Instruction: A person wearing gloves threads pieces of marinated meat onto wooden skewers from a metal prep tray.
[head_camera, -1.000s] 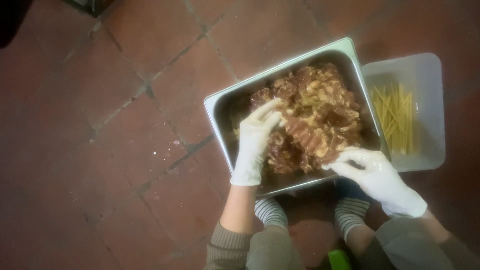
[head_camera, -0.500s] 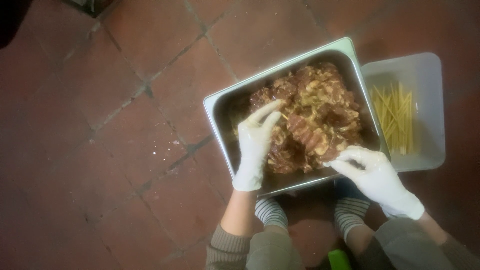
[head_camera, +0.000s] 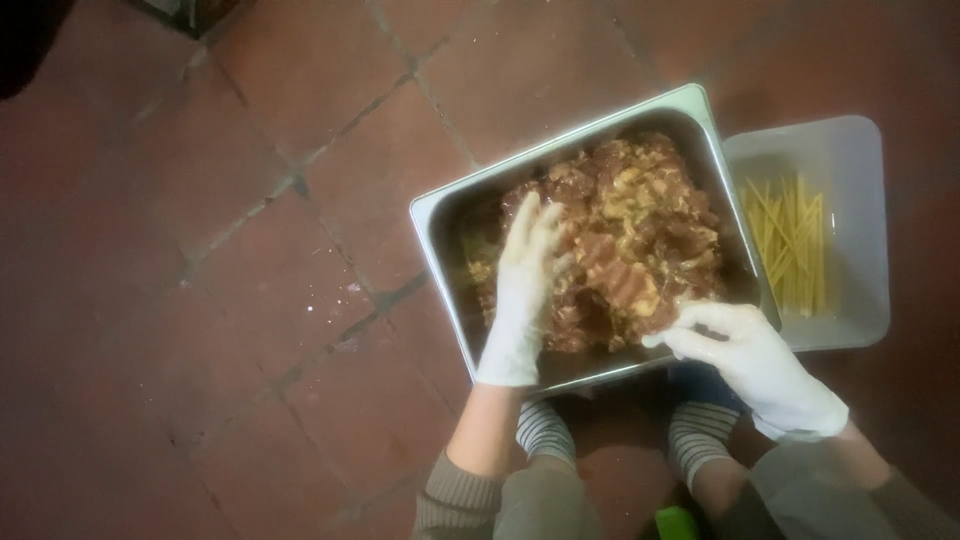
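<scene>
A steel pan (head_camera: 440, 215) full of marinated meat pieces (head_camera: 630, 240) stands on the floor in front of me. My left hand (head_camera: 522, 290), in a white glove, lies flat with fingers spread on the left side of the meat. My gloved right hand (head_camera: 745, 350) sits at the pan's near right edge, fingertips pinched on a piece of meat at the rim. Whether it has a real hold on it is unclear.
A white plastic tub (head_camera: 850, 170) with several thin wooden skewers (head_camera: 790, 245) stands to the right of the pan. The floor is red tile (head_camera: 250, 280). My striped socks (head_camera: 545, 430) show below the pan, and a small green object (head_camera: 675, 522) lies between my legs.
My left hand has slid slightly up over the meat with fingers spread. My right hand stays at the near right edge, fingers working at the meat.
</scene>
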